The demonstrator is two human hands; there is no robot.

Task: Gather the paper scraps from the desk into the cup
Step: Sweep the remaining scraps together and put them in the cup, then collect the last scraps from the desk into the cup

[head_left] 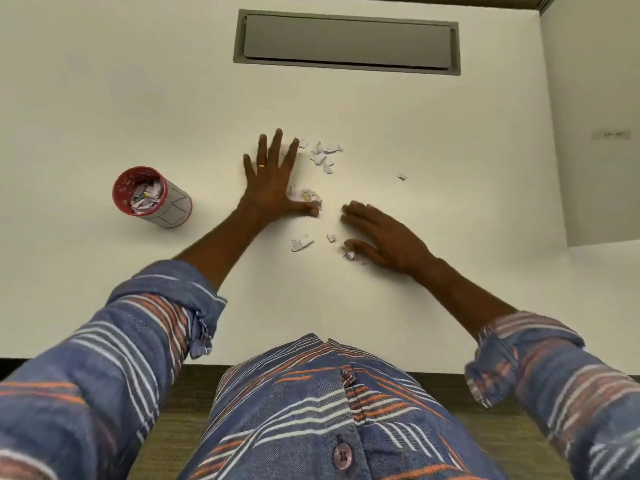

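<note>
Left hand (270,183) flat on counter (138,98), fingers spread, ring (261,165) on one finger; crumpled paper scraps (306,195) against thumb side. Right hand (388,237) palm down, fingers loosely extended, holding nothing; small scraps beside fingertips. More scraps just beyond left fingers; one stray farther right. Cup (152,197), red rim, part-filled with scraps, well left of hands. Wall label (614,134) illegible.

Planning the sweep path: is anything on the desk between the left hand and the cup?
No. In the head view, the desk between the left hand and the cup is bare.
</note>
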